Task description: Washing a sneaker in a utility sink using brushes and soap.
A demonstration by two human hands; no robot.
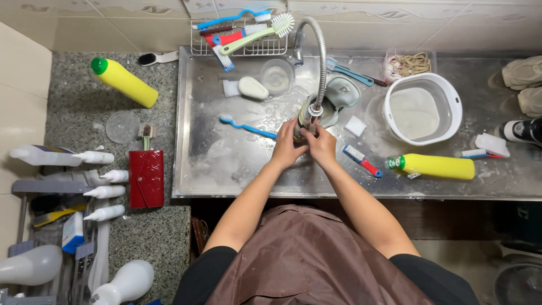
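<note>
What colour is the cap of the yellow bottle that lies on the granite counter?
Green. The cap of the yellow bottle shows best in the head view.

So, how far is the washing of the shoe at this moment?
Partly done, it seems. The steel basin is already wet and soapy. In hand: the left hand and right hand hold one shoe under the faucet. Left: a second greenish shoe lies behind, and beige shoes sit at right.
</note>
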